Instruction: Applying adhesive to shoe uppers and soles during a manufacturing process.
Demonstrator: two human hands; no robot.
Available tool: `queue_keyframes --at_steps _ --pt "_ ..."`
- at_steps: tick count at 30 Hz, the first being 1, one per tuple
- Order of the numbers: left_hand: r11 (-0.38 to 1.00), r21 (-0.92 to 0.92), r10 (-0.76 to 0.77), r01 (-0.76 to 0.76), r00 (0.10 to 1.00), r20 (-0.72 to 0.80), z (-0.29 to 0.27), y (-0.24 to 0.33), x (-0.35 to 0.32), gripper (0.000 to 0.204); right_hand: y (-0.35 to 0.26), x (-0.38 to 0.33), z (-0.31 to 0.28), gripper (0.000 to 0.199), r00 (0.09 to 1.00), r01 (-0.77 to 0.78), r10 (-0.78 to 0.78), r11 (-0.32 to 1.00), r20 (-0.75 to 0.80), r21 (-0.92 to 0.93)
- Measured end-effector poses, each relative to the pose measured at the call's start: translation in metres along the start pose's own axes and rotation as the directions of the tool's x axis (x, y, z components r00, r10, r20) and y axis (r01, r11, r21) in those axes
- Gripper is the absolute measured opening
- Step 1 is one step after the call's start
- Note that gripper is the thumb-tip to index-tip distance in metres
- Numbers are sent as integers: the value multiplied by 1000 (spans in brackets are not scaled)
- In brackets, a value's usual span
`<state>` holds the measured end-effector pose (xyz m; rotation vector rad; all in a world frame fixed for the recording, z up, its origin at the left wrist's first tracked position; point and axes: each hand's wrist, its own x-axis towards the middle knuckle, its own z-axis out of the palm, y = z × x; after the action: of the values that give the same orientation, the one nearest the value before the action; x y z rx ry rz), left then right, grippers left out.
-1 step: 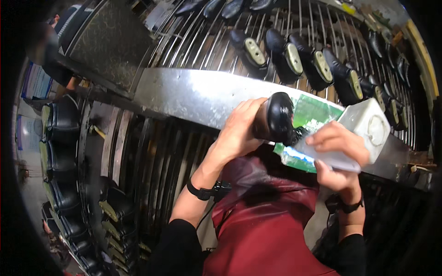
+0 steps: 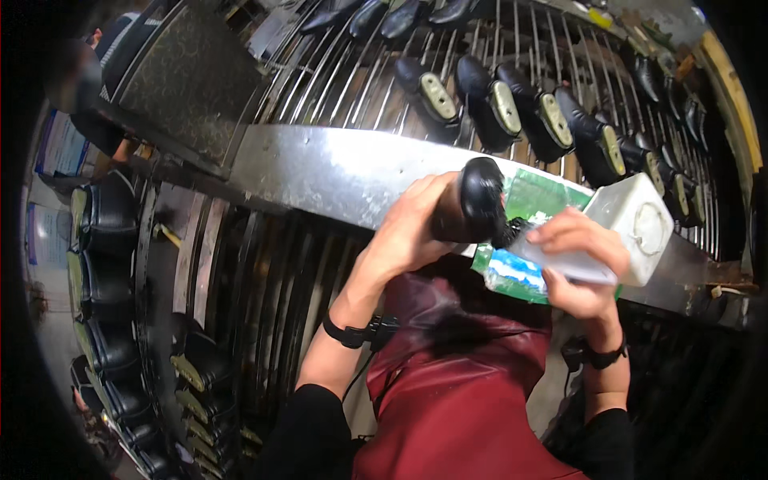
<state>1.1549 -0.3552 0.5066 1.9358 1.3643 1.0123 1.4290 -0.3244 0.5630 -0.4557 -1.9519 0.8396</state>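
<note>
My left hand (image 2: 416, 220) is closed round a glossy black shoe (image 2: 482, 196), held up in front of my chest. A brush (image 2: 564, 254) with a pale, translucent handle is gripped in my right hand (image 2: 582, 260). Its dark bristles touch or nearly touch the right side of the shoe; the exact contact is hard to make out. Behind the brush lies a green and white carton (image 2: 548, 192), with blue and white marks on its near part. Right beside my right hand stands a white plastic container (image 2: 632, 228) with a round mark on its side.
Several black shoes on pale lasts (image 2: 498, 104) rest on a rack of metal rods (image 2: 352, 72) beyond the metal ledge (image 2: 320, 164). More shoes (image 2: 108, 272) stand in rows at the left. Another person (image 2: 96, 88) is at the far upper left, beside a dark panel (image 2: 188, 76).
The shoe and my left hand have shifted slightly left. My right hand and the brush have also moved a little left, and the bristles remain at the shoe's side.
</note>
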Motion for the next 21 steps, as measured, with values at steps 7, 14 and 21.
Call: queue_keyframes --at_steps 7,14,21 --pt "841 -487 -333 235 935 -124 17 -54 -17 88 13 -114 9 11 723 -466 556 831 -410 305" --pt "386 -895 -478 223 879 13 51 -29 -108 82 3 -165 14 20 375 -677 528 717 -762 164" --pt "487 -752 -496 445 849 181 67 -12 -136 72 11 -168 18 22 104 -449 712 657 -695 606"
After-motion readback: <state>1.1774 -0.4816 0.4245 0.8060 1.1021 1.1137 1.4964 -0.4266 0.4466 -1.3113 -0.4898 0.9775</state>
